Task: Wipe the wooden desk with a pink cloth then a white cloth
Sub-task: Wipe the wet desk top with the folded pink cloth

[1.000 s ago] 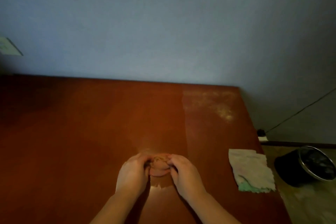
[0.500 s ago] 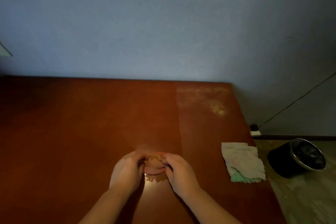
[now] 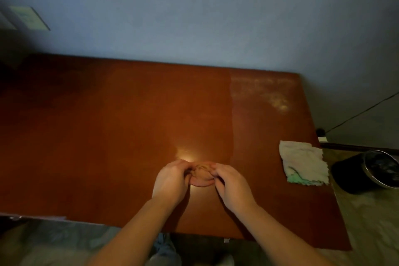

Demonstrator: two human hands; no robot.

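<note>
Left of the white cloth (image 3: 303, 165), well apart, the pink cloth (image 3: 201, 176) sits bunched on the wooden desk (image 3: 108, 136). The left hand (image 3: 172, 181) & right hand (image 3: 232, 185) each pinch an edge, fingers curled. Prob. best: fold a flat pad, press evenly, overlap strokes toward the dusty patch (image 3: 269, 97) beyond the white cloth. No legible writing or brands.

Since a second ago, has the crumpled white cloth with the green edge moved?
No: the white cloth keeps its spot by the right edge of the wooden desk.

Black pot (image 3: 364, 173) (metal-rimmed) on the floor; cable (image 3: 362, 112) along wall.
</note>
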